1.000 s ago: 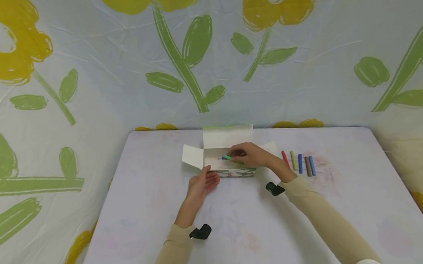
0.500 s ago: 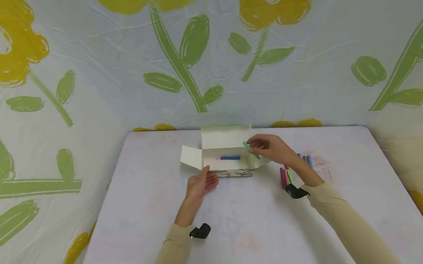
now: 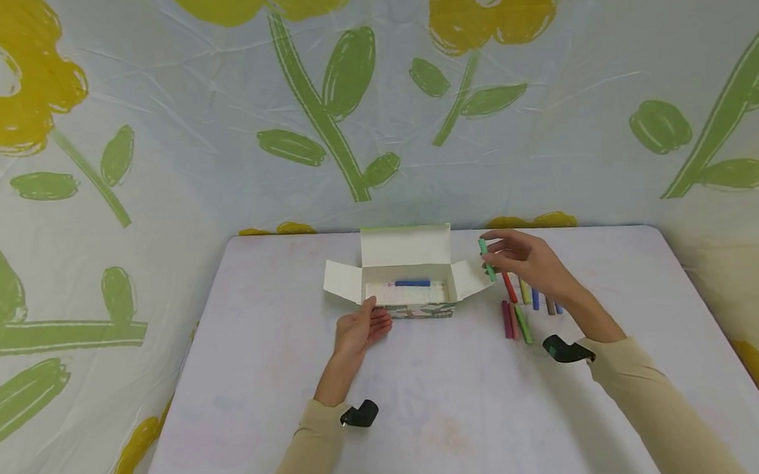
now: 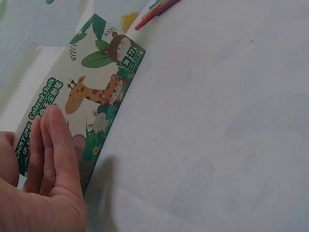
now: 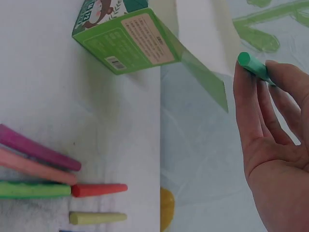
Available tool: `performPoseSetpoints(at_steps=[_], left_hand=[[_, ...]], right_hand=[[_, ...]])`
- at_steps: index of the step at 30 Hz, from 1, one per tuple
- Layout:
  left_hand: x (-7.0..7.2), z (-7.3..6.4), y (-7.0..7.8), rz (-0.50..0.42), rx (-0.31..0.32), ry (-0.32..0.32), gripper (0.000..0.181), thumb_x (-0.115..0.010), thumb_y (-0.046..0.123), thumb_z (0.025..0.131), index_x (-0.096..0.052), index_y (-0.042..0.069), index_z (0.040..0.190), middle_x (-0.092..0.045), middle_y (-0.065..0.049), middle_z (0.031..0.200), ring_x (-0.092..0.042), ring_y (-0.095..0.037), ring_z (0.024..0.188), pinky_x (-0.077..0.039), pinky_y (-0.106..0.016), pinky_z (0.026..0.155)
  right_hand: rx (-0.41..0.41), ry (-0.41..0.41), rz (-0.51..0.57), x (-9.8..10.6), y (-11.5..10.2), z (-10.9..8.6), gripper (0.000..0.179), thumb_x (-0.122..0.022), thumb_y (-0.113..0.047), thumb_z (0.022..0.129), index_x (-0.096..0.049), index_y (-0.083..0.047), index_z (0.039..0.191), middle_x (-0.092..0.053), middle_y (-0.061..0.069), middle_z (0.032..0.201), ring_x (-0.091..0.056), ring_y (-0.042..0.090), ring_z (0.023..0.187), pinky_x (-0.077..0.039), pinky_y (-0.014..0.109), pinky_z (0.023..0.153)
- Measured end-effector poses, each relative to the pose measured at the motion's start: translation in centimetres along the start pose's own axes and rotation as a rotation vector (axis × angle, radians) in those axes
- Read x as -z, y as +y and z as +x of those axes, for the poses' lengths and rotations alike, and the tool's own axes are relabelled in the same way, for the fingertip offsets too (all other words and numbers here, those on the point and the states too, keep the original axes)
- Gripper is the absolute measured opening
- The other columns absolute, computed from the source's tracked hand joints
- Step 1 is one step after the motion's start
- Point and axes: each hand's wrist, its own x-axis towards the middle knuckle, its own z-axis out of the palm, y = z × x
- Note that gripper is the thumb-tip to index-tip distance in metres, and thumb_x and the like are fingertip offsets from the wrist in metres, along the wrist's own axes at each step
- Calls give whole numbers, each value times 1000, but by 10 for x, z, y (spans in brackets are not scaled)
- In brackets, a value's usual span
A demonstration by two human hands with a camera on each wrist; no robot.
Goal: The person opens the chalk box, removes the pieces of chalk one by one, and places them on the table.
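An open cardboard chalk box (image 3: 422, 311), printed with animals and the words colored chalk, stands near the table's back edge. A blue chalk stick (image 3: 413, 283) lies inside it. My left hand (image 3: 359, 331) holds the box's front wall at the left corner, thumb over the rim and fingers flat along the printed face (image 4: 91, 92). To the right of the box, my right hand (image 3: 529, 258) pinches a green chalk stick (image 5: 253, 66) between thumb and fingers, raised above the table and tilted.
Right of the box lie two rows of chalk: purple (image 3: 508, 320), pink and light green (image 3: 523, 324) in front, with red (image 3: 509, 288), yellow (image 3: 525, 291), blue and brown behind. The box's side flap (image 3: 470, 280) spreads toward them. A flowered cloth (image 3: 322, 125) hangs behind the table.
My right hand has lifted the green chalk stick out of the box and carried it right, over the chalk rows. The left hand stays at the box's front corner.
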Motion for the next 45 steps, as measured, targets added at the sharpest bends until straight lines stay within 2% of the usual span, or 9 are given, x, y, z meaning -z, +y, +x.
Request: performPoseSetpoints(at_steps=[4,9,20,23,30,38,45], left_hand=[[0,-1,1,12,4,1,41,-66,31,102,-69,-10,104,-74,-13,89,-74,-18,81,-64,-30,82],[1,-1,2,13,8,-2,43,-66,31,102,-68,-11,105,-74,-15,92,-74,-18,82,-63,-31,84],[2,-1,2,31,1,-15,45,-64,32,103,-68,-13,107,-73,-16,93,-74,-19,84,-63,-31,84],[2,-2,2,26,2,-14,45,-65,32,103,-68,-12,106,-73,-15,93,-74,-19,84,-63,-31,84],[2,-2,2,26,-3,-12,46,-65,33,102,-69,-13,107,-74,-16,93,-74,-19,83,-64,-31,83],[3,-1,2,36,2,-2,46,-65,33,102,-69,-12,107,-74,-15,93,-74,-18,83,-64,-31,83],[3,-1,2,34,4,-9,46,-65,34,102,-69,-12,107,-74,-15,93,-74,-18,83,-63,-31,84]], right_hand=[[-30,18,17,8,6,-9,47,-66,-26,103,-54,-8,145,-65,17,127,-69,6,102,-57,17,87],[-72,45,17,18,20,-20,46,-64,-29,104,-53,-10,144,-65,17,128,-71,14,103,-59,20,86],[-144,54,-20,28,48,-48,47,-61,-32,105,-51,-9,145,-61,21,133,-67,4,103,-56,15,85],[-150,42,-35,28,57,-54,47,-60,-32,106,-50,-7,145,-61,23,134,-66,3,104,-55,14,85],[-167,42,-41,24,75,-69,46,-62,-30,105,-52,-3,141,-63,23,127,-68,10,102,-55,13,83],[-157,30,-102,18,94,-79,44,-65,-22,104,-53,3,138,-65,24,119,-61,-2,97,-53,10,81],[-195,15,-161,9,101,-83,43,-68,-24,101,-56,3,132,-69,19,111,-65,13,92,-56,15,76]])
